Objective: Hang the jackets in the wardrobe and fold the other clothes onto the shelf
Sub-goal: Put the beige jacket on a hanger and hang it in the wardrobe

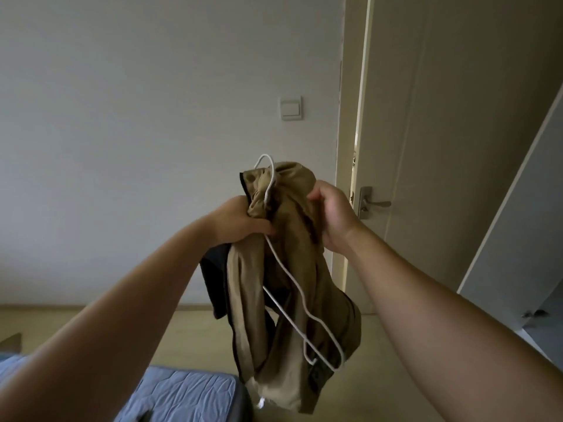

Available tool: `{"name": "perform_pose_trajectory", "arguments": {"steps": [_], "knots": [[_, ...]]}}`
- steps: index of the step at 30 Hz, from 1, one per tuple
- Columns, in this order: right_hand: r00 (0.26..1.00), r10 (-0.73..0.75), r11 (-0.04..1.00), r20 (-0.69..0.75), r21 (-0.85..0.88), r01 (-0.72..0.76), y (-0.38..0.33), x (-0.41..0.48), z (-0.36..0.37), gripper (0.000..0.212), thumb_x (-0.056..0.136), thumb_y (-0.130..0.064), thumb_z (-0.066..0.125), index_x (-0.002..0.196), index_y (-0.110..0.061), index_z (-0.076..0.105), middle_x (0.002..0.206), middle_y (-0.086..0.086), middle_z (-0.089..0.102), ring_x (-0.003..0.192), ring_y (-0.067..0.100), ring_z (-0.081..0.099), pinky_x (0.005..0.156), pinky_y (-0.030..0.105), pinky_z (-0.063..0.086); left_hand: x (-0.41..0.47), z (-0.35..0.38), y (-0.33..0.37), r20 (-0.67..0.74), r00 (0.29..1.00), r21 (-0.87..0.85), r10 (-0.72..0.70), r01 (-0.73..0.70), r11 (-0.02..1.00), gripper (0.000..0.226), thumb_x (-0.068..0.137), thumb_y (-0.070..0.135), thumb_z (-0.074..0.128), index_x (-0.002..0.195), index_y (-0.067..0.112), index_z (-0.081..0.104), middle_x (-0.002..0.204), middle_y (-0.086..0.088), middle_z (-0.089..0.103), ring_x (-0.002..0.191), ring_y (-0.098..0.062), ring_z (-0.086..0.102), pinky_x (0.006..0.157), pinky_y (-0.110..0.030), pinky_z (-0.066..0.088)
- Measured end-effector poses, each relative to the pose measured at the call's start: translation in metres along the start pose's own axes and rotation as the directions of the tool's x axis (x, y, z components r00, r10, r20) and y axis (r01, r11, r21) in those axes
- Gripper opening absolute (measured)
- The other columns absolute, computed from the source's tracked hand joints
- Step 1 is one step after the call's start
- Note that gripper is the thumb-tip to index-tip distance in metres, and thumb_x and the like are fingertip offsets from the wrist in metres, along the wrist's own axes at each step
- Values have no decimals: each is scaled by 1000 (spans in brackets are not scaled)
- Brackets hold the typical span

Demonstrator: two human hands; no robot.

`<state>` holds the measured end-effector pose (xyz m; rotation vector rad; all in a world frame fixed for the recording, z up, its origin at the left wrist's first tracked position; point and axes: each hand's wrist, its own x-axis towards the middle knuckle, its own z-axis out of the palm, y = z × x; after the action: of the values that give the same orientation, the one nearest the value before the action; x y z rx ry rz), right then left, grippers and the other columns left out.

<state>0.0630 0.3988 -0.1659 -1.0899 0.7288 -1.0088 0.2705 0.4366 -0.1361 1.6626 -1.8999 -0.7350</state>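
Khaki jacket (pixel 292 269) with white wire hanger (pixel 285 271) – held up in the air, just left of the door (pixel 441 147).

Condition: the jacket is bunched, dark lining showing on the side away from the door. The hanger is tangled in the folds, not seated in the shoulders. Its hook pokes out at the top and its lower corner hangs free below.
Left hand (pixel 240 220): clenched round a wad of fabric on the side away from the door, where the wire passes. Whether it also grips the wire cannot be told.
Right hand (pixel 332 214): curled round the upper fabric on the door side.
Risks, as judged: the loose hanger may slide out and drop if either grip shifts – or snag a sleeve. A jacket hung this way would probably sit crooked or slip off.
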Motion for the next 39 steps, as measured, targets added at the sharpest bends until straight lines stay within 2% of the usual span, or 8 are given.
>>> {"name": "perform_pose_trajectory", "arguments": {"steps": [5,10,16,20,23,27,32,39], "knots": [[999,-17,1000,35,15,16,-20,2,34,38,67,-22,55,102,-7,59,98,18,57,95,35,58,91,51,53,-9,23,4,-12,1000,-328,15,-18,945,42,65,40,88,102,28,74,99,8,77,95,-11,73,81,-26,59],[985,14,998,173,-56,-4,-10,-7,15,58,68,-10,70,124,-11,56,115,20,65,108,36,65,100,49,53,-13,22,-5,-247,961,-459,-126,-2,888,12,71,5,73,83,7,74,77,-3,75,83,-30,72,66,-33,62],[917,398,736,-1,-596,-321,46,-14,-30,105,73,-1,71,159,-34,19,162,10,28,147,34,27,122,50,20,-21,4,-4,-355,923,-629,-146,-121,768,23,55,6,59,75,7,69,68,-5,70,68,-24,70,63,-38,62],[802,596,574,-34,-681,-455,97,-23,-27,75,81,-34,80,148,-24,48,154,-1,45,139,22,42,117,40,32,-24,-10,1,-361,926,-665,-108,-174,726,26,56,1,57,80,4,68,71,-9,68,69,-29,69,62,-40,61],[800,595,532,-72,-711,-459,108,-26,-14,102,38,-70,88,125,-22,65,130,-2,64,121,21,58,112,43,43,-24,-24,-8,-380,917,-630,-119,-162,760,27,55,2,59,81,3,66,78,-14,66,79,-37,67,75,-53,59],[896,441,567,-45,-760,-317,90,-16,-8,87,32,-82,78,97,-24,70,88,-5,70,80,13,65,70,26,55,-22,-44,-35,-451,870,-568,-200,-107,816,18,53,12,67,70,16,74,76,-7,73,82,-35,72,80,-56,61],[978,99,784,-185,-591,-191,52,9,-9,55,76,-58,80,108,-15,70,100,5,72,92,26,69,86,39,58,-24,-67,-82,-616,743,-234,-262,145,961,27,54,41,70,71,19,69,69,2,70,72,-20,69,64,-41,60],[948,-256,739,-189,-670,66,13,24,31,37,88,-54,66,78,-19,71,70,-6,68,66,11,65,52,21,43,-14,-44,-99,-606,770,97,-199,319,943,52,75,69,72,73,17,62,75,-2,63,66,-18,61,53,-30,49]]}}
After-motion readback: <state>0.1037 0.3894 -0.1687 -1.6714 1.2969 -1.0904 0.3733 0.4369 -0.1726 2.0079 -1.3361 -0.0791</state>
